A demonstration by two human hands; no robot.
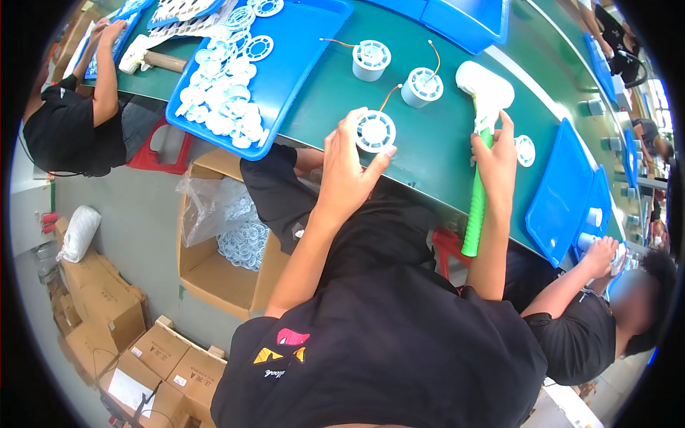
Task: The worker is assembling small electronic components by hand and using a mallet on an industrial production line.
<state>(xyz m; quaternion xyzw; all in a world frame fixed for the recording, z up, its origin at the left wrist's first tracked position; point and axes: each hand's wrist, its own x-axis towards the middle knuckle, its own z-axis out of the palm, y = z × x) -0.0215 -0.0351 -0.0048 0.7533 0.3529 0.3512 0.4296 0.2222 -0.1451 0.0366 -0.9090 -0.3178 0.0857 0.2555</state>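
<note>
My left hand (344, 175) curls its fingers and thumb round a white cylindrical motor housing (375, 133) standing on the green table, a thin wire rising from its slotted top. In my right hand (497, 160) is a mallet (486, 89) with a bright green grip and a head wrapped in white; the head points away from me over the table. Two similar housings with wires, one at the back (370, 63) and one nearer the mallet (422, 88), stand beyond my left hand. A white slotted disc (524, 150) lies right of my right hand.
A blue tray (303, 60) heaped with white discs (221, 93) overhangs the table edge at left. Blue trays (556, 207) lie at right. An open carton (207, 274) of ring parts stands on the floor. Co-workers sit on both sides; another mallet (160, 60) lies at far left.
</note>
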